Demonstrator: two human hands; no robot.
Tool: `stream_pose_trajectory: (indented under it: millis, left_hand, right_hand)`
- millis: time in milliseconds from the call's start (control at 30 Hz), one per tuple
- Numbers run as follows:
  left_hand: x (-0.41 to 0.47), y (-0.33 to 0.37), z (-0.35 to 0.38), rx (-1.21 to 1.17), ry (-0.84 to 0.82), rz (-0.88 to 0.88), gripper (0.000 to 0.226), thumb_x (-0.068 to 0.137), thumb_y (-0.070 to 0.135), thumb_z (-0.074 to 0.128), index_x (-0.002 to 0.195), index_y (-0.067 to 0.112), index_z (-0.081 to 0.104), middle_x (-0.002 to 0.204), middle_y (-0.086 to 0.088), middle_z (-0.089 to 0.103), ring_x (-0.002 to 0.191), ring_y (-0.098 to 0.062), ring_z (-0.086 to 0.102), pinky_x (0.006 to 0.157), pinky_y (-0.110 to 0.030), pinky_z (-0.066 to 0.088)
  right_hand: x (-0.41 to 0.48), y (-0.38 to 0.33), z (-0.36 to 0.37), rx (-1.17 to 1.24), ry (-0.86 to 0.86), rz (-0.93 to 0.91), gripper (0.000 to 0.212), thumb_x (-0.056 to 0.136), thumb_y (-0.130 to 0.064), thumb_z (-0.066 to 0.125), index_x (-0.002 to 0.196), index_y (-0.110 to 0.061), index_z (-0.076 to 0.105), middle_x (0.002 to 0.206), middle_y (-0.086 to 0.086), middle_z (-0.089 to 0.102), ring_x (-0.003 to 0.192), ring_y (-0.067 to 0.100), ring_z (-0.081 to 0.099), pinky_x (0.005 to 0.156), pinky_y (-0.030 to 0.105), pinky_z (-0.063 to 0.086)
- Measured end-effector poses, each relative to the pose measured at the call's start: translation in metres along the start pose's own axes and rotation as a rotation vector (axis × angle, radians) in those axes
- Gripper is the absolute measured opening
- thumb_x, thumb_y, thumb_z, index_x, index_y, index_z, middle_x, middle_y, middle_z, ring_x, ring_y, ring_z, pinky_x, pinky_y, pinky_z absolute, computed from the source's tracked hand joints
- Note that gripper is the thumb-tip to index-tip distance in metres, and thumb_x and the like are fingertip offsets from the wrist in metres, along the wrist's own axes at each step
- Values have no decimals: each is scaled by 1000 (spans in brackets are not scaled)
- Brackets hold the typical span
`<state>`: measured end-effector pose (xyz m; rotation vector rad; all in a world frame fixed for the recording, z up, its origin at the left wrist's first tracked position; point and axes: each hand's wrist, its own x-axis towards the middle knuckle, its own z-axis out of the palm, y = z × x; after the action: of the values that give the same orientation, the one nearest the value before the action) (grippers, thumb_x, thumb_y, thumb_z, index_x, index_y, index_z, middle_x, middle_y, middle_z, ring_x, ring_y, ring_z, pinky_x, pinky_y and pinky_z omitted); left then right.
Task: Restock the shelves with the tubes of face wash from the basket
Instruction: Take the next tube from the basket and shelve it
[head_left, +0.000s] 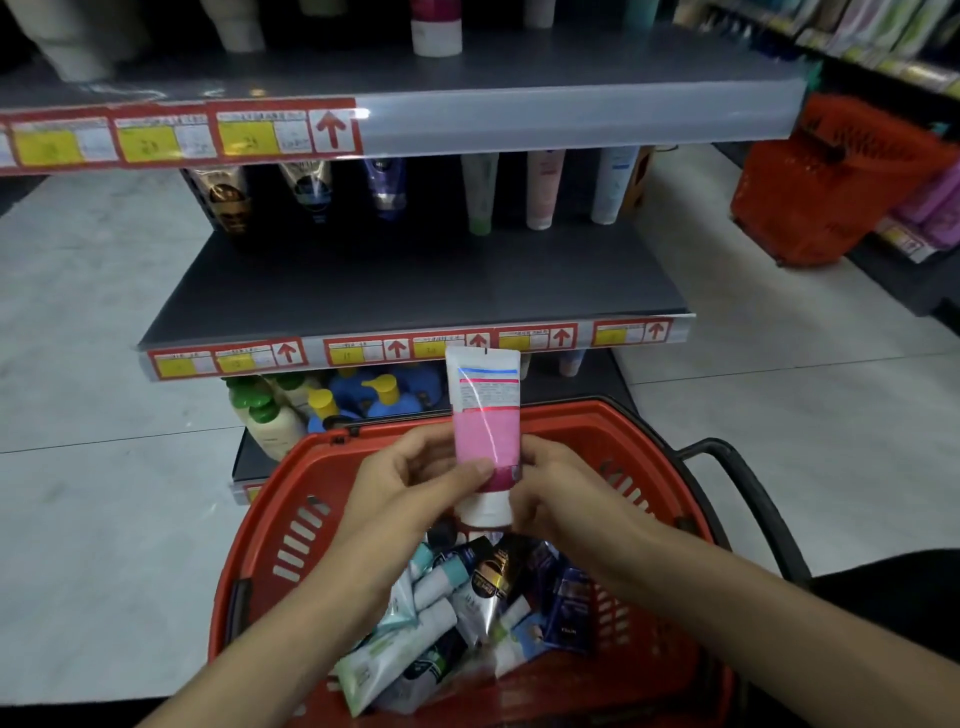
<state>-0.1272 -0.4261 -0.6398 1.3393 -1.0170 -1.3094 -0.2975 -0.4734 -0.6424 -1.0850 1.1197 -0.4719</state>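
From the head view, both hands hold one pink-and-white plastic tube of face wash (485, 421) upright, white cap down, above the red plastic shopping basket (613, 431): the left hand (415, 478) has its fingers (475, 470) closed on the tube's lower left side, and the right hand (561, 493) has its fingers closed on the lower right edge. More tubes (457, 613) lie heaped in the basket below. Ahead, the dark grey middle shelf (415, 291) carries a row of tubes standing at its back, its front bare.
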Motion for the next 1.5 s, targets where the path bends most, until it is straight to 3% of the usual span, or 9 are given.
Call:
stream_pose_trajectory:
  millis: [167,267,400,600,700,900,1167,1367,1500]
  left_hand:
    - [-1,1,7,31,167,43,46,77,4,88,118,15,70,104,1,81,95,-11,78,77,-19,60]
    - [2,-1,9,65,244,30,49,72,13,94,113,20,67,98,1,79,90,-13,77,70,-25,63]
    - [2,0,12,44,212,31,54,67,24,95,111,18,66,91,7,75,84,-10,74,63,-22,60]
    - [5,6,4,-85,169,-8,44,80,36,82,118,18,71,103,-4,79,98,-23,76,84,-36,61]
    - [6,6,0,-58,117,-38,22,98,25,71,119,25,76,110,0,80,100,-18,75,83,-33,55]
    - [2,6,6,-16,35,-20,28,100,18,68,127,23,73,117,3,79,111,-17,74,94,-37,59]
    - [2,11,8,46,102,108,32,86,16,83,116,24,75,103,3,79,91,-12,73,79,-22,58]
    - [5,26,0,70,118,210,31,90,23,80,120,30,74,109,2,79,103,-18,74,90,-38,62]
    - [7,42,-4,182,106,356,30,101,21,68,129,32,70,119,12,76,114,-10,70,99,-34,58]
  right_hand:
    - [-1,4,5,56,77,-13,70,58,0,70,122,-26,59,116,12,72,107,29,73,97,52,59]
    - [-9,0,10,-59,104,-115,63,73,-2,87,126,-25,62,115,2,74,101,15,75,91,39,62]
    - [-13,0,14,-65,158,-164,52,74,-8,91,120,-20,69,108,3,77,97,17,76,90,40,63]
    - [-16,-6,7,73,121,-138,49,86,2,76,126,-22,64,110,0,79,101,17,76,89,36,62]
    - [-11,-5,4,181,124,-98,47,87,2,69,128,-19,58,109,6,79,102,26,76,95,49,60]
    - [-6,0,2,216,87,-118,50,84,9,53,125,-15,68,112,9,76,105,30,74,95,57,59]
    - [-6,-6,2,67,108,-176,63,75,8,54,115,-38,74,114,8,75,115,34,67,102,62,53]
    - [-18,-34,5,-1,111,-339,58,85,11,57,124,-29,70,114,4,76,109,24,71,99,52,57]
    - [-31,-52,9,-89,173,-512,50,88,4,69,122,-33,69,113,-2,76,107,17,71,94,40,60]
